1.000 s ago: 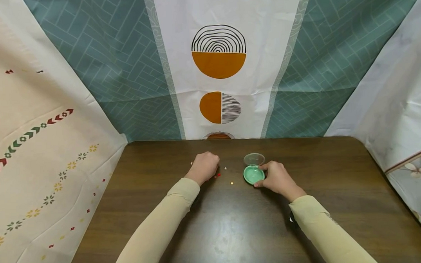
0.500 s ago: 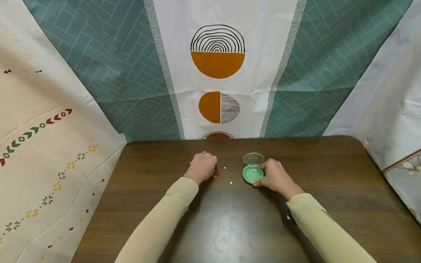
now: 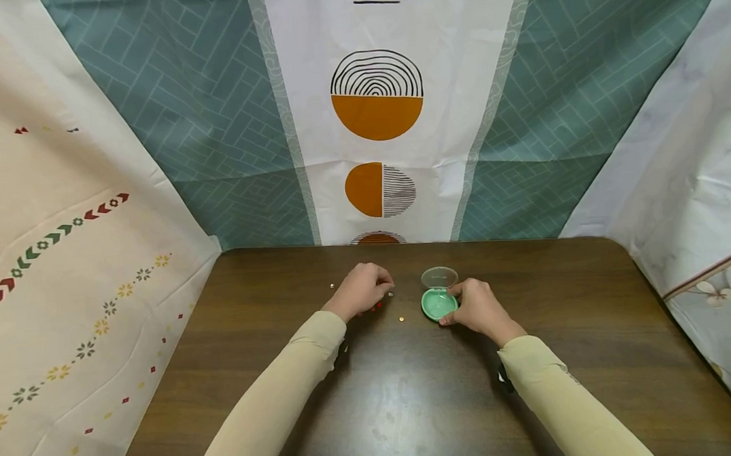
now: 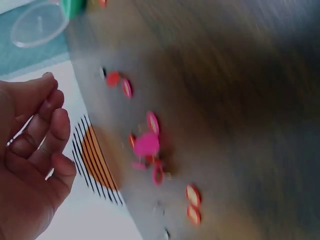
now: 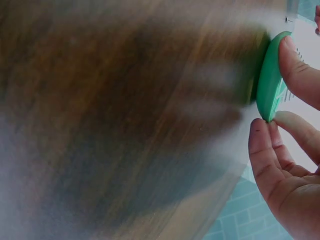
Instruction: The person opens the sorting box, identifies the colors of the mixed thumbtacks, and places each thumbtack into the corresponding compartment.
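Note:
My left hand (image 3: 359, 289) is above the table left of a small round case. In the left wrist view its thumb and fingertips meet, with a tiny greyish piece (image 4: 48, 74) at their tips, mostly hidden. Loose red and pink gem-like pieces (image 4: 146, 144) lie below that hand. The green round case (image 3: 436, 305) has its clear lid (image 3: 439, 277) flipped up on the far side. My right hand (image 3: 482, 309) holds the case by its right edge; the right wrist view has the thumb and fingers on its green rim (image 5: 270, 75).
Between the hands, a gold piece (image 3: 401, 319) and a whitish piece (image 3: 390, 294) lie on the brown wooden table (image 3: 385, 404). Another small piece (image 3: 332, 286) is left of the left hand. Patterned cloth (image 3: 379, 118) hangs behind the table's far edge.
My left hand has lifted from among the loose pieces and shifted a little right, its fingers now reaching towards the case. The right hand and case hold their place.

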`<state>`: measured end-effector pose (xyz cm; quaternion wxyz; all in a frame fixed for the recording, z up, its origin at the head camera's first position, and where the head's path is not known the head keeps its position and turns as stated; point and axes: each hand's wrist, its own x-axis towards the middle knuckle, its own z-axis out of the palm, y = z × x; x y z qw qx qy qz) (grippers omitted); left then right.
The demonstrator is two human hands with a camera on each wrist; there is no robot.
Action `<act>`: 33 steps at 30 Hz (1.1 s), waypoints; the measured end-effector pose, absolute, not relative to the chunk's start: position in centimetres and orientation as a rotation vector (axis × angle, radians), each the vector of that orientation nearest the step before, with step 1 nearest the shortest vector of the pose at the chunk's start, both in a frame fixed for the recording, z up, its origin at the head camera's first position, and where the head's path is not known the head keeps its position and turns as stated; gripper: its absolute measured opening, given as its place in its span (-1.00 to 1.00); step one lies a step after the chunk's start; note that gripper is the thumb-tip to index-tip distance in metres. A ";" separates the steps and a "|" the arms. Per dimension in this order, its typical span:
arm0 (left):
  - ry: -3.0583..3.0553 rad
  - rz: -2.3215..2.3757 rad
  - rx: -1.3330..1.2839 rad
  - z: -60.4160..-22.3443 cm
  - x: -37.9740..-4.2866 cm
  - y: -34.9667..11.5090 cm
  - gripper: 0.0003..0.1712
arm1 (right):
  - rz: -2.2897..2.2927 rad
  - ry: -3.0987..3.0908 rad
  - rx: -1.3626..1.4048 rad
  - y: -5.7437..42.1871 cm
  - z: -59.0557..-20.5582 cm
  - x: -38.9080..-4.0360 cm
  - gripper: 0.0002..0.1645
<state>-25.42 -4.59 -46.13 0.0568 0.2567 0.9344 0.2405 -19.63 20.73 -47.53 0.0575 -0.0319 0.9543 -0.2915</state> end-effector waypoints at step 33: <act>2.870 0.785 0.724 -48.9 -23.1 3.6 -0.86 | -0.910 2.881 -0.085 20.7 -47.6 -19.5 -0.40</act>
